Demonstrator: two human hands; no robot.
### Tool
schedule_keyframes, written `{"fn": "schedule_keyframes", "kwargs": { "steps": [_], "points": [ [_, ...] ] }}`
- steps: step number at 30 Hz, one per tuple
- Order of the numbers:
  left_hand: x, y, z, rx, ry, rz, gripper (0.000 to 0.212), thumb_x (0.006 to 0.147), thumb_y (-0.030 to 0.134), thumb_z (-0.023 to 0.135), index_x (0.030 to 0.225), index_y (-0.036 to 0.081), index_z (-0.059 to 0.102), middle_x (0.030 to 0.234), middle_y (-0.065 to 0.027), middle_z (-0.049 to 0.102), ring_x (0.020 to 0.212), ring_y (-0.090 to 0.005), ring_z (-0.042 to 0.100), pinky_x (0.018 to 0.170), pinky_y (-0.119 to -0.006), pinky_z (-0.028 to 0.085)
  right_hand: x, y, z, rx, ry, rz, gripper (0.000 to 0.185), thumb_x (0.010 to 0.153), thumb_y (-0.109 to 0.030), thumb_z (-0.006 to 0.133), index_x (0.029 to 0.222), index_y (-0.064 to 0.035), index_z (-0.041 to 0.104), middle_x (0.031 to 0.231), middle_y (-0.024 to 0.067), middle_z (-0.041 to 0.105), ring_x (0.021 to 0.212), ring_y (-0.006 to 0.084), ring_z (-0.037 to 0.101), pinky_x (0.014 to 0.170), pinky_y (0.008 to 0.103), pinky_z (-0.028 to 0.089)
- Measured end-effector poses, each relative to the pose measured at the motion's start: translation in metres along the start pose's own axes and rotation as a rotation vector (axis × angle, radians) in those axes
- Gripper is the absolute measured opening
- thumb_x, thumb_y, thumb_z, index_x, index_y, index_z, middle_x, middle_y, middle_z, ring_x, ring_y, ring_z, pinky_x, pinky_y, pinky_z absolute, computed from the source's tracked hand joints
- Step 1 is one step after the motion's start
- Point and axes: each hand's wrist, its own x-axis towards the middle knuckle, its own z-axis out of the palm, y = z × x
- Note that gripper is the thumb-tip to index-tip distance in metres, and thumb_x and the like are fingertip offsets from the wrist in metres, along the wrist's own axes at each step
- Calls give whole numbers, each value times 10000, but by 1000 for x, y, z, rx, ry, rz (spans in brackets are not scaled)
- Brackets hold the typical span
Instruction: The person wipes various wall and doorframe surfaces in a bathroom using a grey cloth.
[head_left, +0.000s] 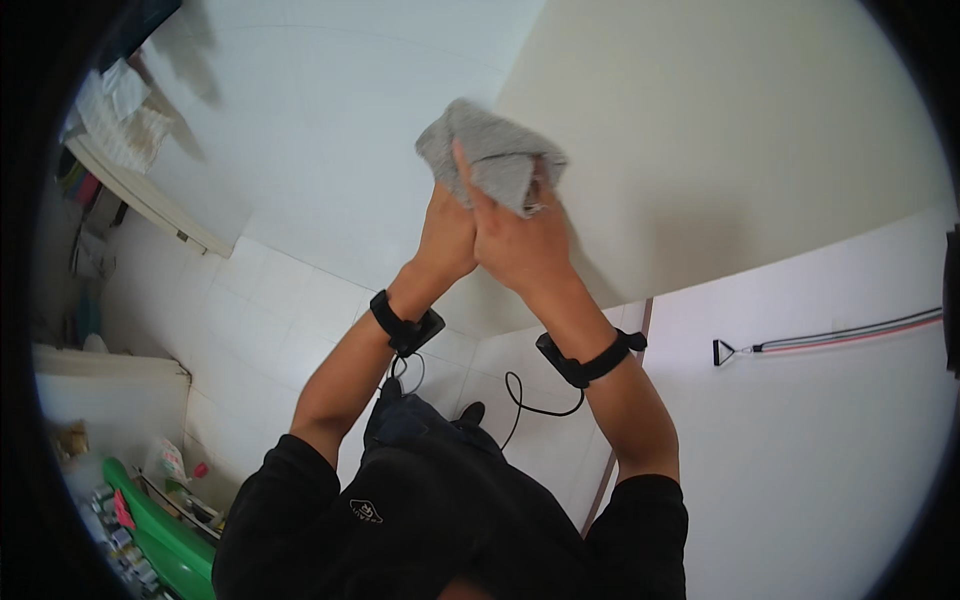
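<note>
A folded grey cloth (487, 154) is held up between both hands, in front of the corner where two pale walls meet. My left hand (450, 229) is at the cloth's lower left side, its fingers mostly hidden behind the cloth and the other hand. My right hand (521, 236) overlaps it, one finger stretched up across the cloth's face and others at its right edge. Both wrists bear black straps with small devices, and a black cable hangs from the right one. Whether the cloth touches the wall I cannot tell.
To the right, resistance tubes with a black handle (721, 352) lie along a white surface. A green plastic container (161, 536) and small items are at the lower left. Bags (124, 112) hang at the upper left, by a doorway. White tiles (292, 300) cover the floor.
</note>
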Motion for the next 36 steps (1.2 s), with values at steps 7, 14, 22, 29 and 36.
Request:
{"fn": "schedule_keyframes", "kwargs": {
  "steps": [7,14,22,29,36],
  "points": [
    [-65,-8,33,155,-42,-196,663,831,61,615,1416,-82,337,1337,-297,450,1187,-485,417,1023,-517,340,-57,12,29,64,-286,3,659,808,-53,518,1432,-260,473,1249,151,625,1172,345,568,1079,400,405],
    [-74,24,72,187,-91,-194,743,820,12,614,1446,-103,231,1439,-345,287,1302,-531,281,1105,-568,233,-97,44,15,180,-295,215,611,812,-89,549,1403,-239,515,1241,127,628,1145,319,578,1048,389,424],
    [-66,68,106,246,-197,84,725,792,142,708,1384,-89,359,1385,-344,350,1274,-529,324,1062,-643,246,-133,69,-61,-122,-239,216,574,822,-83,567,1383,-200,532,1261,104,625,1189,300,569,1066,427,407],
    [-66,71,122,326,-550,304,316,824,149,631,1125,52,623,1022,-140,651,990,-338,611,864,-488,468,-219,83,-36,-221,-194,468,434,799,-109,624,1191,72,584,1198,268,577,1122,441,547,961,504,452],
    [-65,51,109,413,-854,427,292,858,138,554,1141,150,627,925,0,678,784,-207,677,658,-327,521,-254,50,-3,-1,-192,726,213,804,-141,624,899,49,606,913,230,596,877,409,608,765,518,502]
  ]
}}
